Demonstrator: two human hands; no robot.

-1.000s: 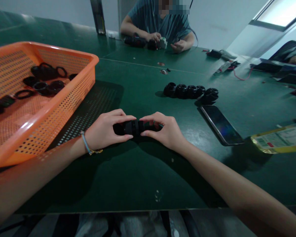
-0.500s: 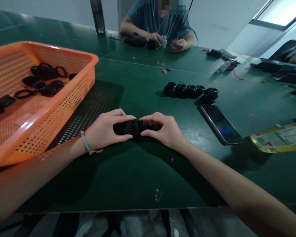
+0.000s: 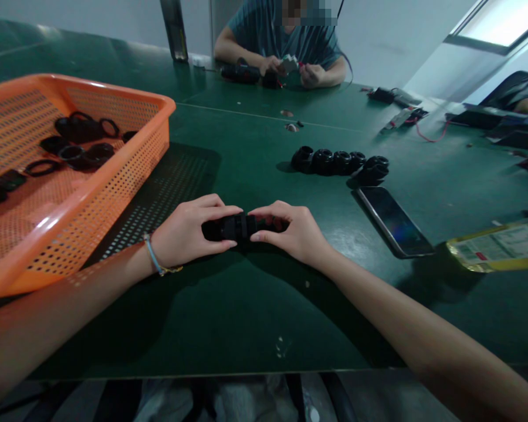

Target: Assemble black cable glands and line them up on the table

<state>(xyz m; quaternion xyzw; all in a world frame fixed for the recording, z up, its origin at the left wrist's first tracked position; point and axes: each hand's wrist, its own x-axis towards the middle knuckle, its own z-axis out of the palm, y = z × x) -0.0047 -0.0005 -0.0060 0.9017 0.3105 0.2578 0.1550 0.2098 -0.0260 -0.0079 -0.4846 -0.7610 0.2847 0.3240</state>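
Note:
A black cylindrical part (image 3: 235, 226) lies sideways low over the green table, between my two hands. My left hand (image 3: 191, 227) grips its left end, with thumb below and fingers above. On the right end, my right hand (image 3: 293, 231) closes thumb and fingers the same way. The palms hide some of the part's outer ends. Further back, right of centre, several black round parts (image 3: 342, 161) stand in a row. Behind my left forearm, an orange basket (image 3: 132, 170) holds black rings and other black pieces (image 3: 81, 152).
A phone (image 3: 393, 221) lies on the green table (image 3: 246, 316) right of my right hand. A yellow labelled package (image 3: 497, 246) is at the right edge. Across the table sits a person (image 3: 281, 41) holding a pale item, beside a black tool (image 3: 241, 72). Wired devices (image 3: 405, 117) lie back right.
The other person's hands have shifted slightly, raising and turning the pale item. My hands and the black part show no visible change.

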